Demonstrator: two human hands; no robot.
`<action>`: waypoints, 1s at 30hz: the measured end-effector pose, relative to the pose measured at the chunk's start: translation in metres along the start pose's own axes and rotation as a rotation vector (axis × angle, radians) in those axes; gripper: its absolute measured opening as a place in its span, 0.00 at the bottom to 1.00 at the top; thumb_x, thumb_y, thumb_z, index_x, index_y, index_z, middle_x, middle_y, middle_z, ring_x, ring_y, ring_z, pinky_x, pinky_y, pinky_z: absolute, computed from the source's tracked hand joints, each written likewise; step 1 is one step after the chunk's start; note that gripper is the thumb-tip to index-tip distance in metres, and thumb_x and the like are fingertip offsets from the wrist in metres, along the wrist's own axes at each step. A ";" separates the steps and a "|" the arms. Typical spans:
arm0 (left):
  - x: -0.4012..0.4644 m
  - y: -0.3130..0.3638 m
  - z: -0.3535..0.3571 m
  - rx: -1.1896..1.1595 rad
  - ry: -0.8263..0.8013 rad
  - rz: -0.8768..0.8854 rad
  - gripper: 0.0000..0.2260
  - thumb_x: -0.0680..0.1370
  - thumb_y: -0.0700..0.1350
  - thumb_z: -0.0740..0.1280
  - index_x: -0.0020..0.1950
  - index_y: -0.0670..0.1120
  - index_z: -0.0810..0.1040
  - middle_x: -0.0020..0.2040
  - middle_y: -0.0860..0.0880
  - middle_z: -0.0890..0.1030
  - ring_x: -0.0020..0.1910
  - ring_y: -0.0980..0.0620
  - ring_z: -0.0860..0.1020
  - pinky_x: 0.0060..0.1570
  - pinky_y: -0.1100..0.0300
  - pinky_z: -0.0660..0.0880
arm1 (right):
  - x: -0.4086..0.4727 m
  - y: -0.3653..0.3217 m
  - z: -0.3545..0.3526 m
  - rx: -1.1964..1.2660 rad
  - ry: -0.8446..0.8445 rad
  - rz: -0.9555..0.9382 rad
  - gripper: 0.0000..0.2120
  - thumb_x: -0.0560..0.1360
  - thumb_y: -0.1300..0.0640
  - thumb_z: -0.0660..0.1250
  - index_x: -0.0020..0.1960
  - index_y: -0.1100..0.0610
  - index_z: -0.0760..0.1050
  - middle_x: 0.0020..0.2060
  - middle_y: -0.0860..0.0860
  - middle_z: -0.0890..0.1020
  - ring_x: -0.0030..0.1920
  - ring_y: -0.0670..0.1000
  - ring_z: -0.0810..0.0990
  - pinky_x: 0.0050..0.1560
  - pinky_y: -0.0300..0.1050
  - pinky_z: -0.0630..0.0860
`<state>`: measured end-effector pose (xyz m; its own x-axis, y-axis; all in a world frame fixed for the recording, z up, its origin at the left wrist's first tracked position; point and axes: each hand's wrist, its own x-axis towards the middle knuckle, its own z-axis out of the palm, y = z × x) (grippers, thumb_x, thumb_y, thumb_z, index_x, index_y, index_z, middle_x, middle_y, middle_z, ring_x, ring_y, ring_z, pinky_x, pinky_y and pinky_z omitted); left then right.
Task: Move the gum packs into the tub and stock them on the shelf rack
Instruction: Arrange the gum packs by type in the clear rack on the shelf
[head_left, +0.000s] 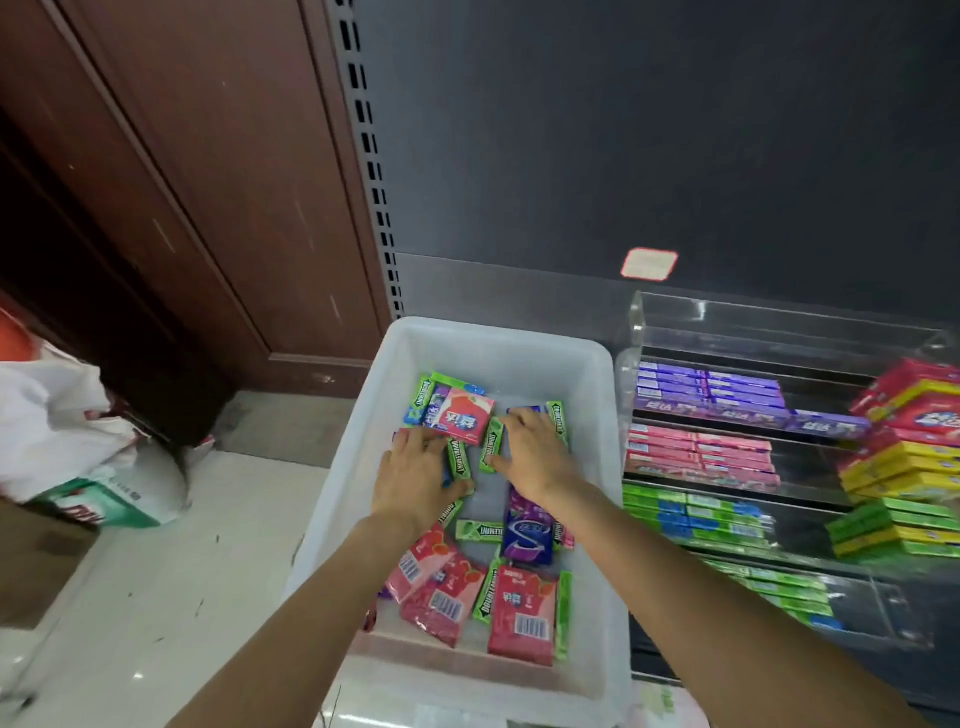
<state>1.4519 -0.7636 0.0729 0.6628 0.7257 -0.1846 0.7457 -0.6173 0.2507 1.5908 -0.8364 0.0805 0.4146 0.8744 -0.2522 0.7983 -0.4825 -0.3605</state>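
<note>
A white plastic tub (602, 410) stands on the shelf with several loose gum packs in it: green sticks, pink packs (522, 608) and a purple pack (527, 538). Both of my hands are inside the tub at its far half. My left hand (415, 480) lies over the packs, its thumb curled against a green gum stick (460, 460). My right hand (532, 452) rests on the packs with fingers spread, its thumb beside another green stick (491, 441). To the right stands a clear tiered shelf rack (654, 322) with rows of purple, pink and green gum.
Stacks of red, yellow and green packs (904, 467) sit at the rack's far right. A dark back panel with a slotted upright (371, 156) rises behind. On the floor at left are a white bag (57, 415), a green and white box (114, 501) and a wooden door.
</note>
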 end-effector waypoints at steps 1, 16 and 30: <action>0.002 0.000 0.004 0.026 0.007 -0.015 0.26 0.74 0.60 0.66 0.67 0.47 0.69 0.65 0.47 0.66 0.65 0.47 0.62 0.61 0.55 0.64 | 0.004 0.001 0.004 -0.032 0.008 0.001 0.30 0.75 0.48 0.66 0.72 0.59 0.61 0.68 0.54 0.66 0.69 0.54 0.62 0.70 0.50 0.62; 0.014 0.005 0.010 -0.238 0.082 -0.138 0.09 0.73 0.43 0.69 0.52 0.44 0.78 0.54 0.44 0.76 0.58 0.44 0.68 0.54 0.54 0.67 | 0.012 -0.009 0.003 0.025 0.087 0.011 0.28 0.66 0.57 0.77 0.57 0.58 0.64 0.56 0.55 0.74 0.58 0.54 0.71 0.51 0.46 0.70; -0.018 0.048 -0.030 -0.753 0.324 0.172 0.09 0.78 0.37 0.64 0.57 0.40 0.78 0.51 0.46 0.80 0.47 0.50 0.77 0.48 0.65 0.71 | -0.077 0.015 -0.061 0.502 0.452 0.005 0.06 0.73 0.60 0.70 0.46 0.56 0.74 0.39 0.47 0.78 0.36 0.42 0.75 0.35 0.30 0.68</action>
<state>1.4734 -0.7975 0.1167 0.6247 0.7626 0.1676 0.3154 -0.4428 0.8393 1.5971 -0.9074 0.1489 0.6470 0.7551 0.1057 0.5411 -0.3571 -0.7614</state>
